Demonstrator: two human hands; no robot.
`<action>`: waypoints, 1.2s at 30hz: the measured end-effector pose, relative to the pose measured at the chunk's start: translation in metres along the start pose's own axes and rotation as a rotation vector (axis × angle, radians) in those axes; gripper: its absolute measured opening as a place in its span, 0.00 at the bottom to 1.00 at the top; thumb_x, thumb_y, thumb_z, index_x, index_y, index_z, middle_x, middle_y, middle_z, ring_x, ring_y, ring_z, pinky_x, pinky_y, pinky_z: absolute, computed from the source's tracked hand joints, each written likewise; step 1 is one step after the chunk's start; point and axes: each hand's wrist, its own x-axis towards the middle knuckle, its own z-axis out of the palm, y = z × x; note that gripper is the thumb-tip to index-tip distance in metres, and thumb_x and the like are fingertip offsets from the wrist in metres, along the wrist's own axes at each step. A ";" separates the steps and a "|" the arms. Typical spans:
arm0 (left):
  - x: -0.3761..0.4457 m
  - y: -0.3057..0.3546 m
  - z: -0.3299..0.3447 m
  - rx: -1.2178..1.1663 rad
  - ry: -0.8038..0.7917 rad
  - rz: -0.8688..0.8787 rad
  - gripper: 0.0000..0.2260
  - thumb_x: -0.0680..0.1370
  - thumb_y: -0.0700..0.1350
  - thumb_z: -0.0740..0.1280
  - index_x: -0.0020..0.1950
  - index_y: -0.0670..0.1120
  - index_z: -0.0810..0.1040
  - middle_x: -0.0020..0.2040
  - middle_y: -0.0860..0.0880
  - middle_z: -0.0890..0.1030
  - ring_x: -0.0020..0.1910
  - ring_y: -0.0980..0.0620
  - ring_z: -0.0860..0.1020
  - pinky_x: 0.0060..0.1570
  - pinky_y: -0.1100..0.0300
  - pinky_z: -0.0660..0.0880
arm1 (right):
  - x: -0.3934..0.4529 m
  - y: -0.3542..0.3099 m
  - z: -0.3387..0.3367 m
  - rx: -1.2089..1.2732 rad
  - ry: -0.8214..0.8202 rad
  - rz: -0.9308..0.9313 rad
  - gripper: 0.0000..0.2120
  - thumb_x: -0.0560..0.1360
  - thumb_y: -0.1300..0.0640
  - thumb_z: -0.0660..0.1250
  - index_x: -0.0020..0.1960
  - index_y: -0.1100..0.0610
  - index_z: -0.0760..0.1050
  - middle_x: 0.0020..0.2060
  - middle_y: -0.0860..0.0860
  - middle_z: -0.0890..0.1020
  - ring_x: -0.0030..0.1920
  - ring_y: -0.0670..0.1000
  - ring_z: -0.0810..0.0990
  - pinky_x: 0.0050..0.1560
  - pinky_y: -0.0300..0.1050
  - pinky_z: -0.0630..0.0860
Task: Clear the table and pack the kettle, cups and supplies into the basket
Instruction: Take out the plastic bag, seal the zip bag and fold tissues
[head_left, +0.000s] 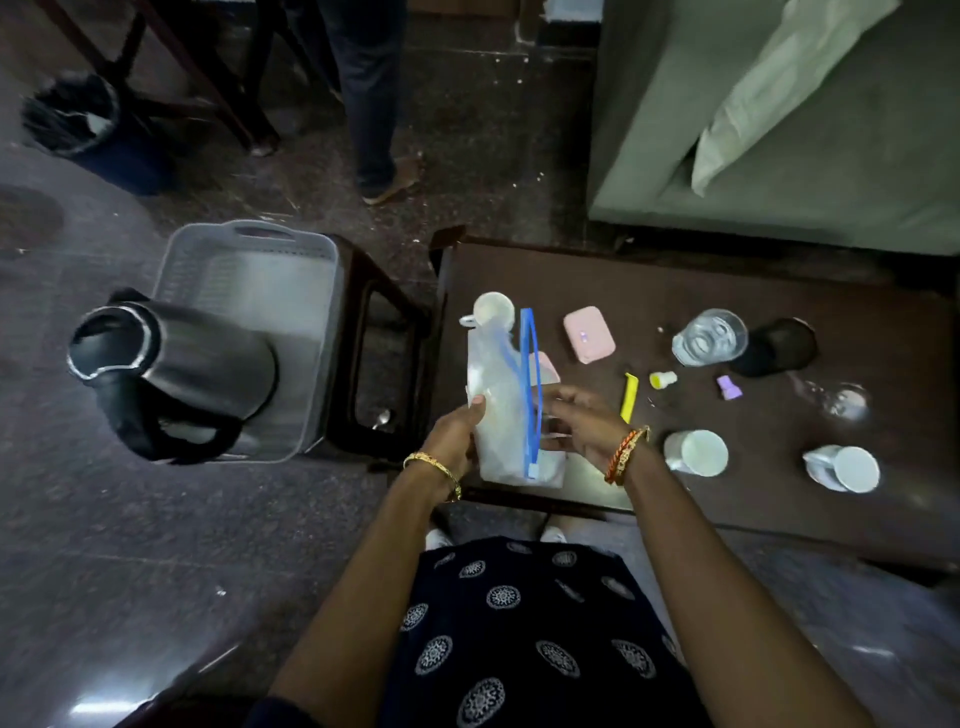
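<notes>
Dark table (675, 280), clear blue-zipped bag (501, 410), hands gripping

Gold bangle (434, 467), orange-gold bangles (626, 452), dark white-medallion-print garment (524, 623).

Up at twelve o'clock a bystander's dark trouser legs (363, 93) stood on the speckled floor (493, 156), one shoe (387, 189) pointing toward three. Over at ten o'clock sat a black-lined waste bin (72, 117), tucked beside the crossed wooden legs of a chair (208, 78). Out at two o'clock, a grey-green sofa (805, 182) filled the corner, a pale cushion (779, 83) leaning across it. Down at six, dark fabric with white medallions (530, 634) covered the wearer's lap.
</notes>
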 end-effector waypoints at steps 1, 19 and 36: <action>0.002 -0.007 0.009 0.031 -0.033 -0.051 0.14 0.79 0.53 0.60 0.52 0.44 0.78 0.48 0.47 0.81 0.46 0.50 0.80 0.43 0.56 0.77 | -0.004 0.007 -0.009 -0.029 0.000 0.003 0.07 0.78 0.63 0.61 0.45 0.54 0.77 0.32 0.47 0.81 0.28 0.43 0.79 0.30 0.36 0.77; 0.010 -0.069 0.122 0.301 0.076 0.061 0.10 0.80 0.49 0.59 0.52 0.46 0.76 0.49 0.45 0.80 0.47 0.47 0.77 0.42 0.55 0.76 | -0.038 0.042 -0.107 -0.057 0.147 -0.149 0.07 0.75 0.63 0.67 0.47 0.67 0.80 0.29 0.48 0.84 0.31 0.46 0.83 0.33 0.42 0.80; -0.014 -0.050 0.122 0.628 0.332 0.279 0.10 0.75 0.41 0.61 0.53 0.40 0.77 0.53 0.37 0.80 0.51 0.37 0.80 0.50 0.43 0.79 | -0.053 0.047 -0.107 -0.046 0.401 -0.151 0.09 0.71 0.68 0.70 0.48 0.72 0.77 0.38 0.62 0.82 0.34 0.51 0.81 0.42 0.46 0.82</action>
